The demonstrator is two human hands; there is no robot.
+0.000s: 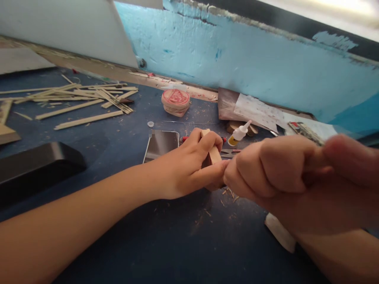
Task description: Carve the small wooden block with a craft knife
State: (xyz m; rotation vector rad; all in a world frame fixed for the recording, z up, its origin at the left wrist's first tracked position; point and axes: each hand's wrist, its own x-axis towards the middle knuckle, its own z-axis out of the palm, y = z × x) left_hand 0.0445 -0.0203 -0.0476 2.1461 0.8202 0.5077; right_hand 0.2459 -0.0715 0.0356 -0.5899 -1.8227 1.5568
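My left hand [189,167] is closed round a small pale wooden block [214,152] just above the table, its thumb stretched toward the other hand. Much closer to the camera, my right hand [275,169] is curled into a fist, little-finger side against the left thumb. Whatever the right fingers grip is hidden inside the fist. Thin wood shavings [231,195] lie on the table below the hands. Behind the left hand are a phone [162,144] and a red tool, mostly covered. Scissors [229,152] show partly between the two hands.
A white glue bottle [239,134] stands behind the hands. Further back are a round box [175,101] with a red design and some stained sheets [257,110]. Thin wooden sticks [89,118] are heaped at left, near a black object [44,165]. A blue wall [237,67] bounds the table.
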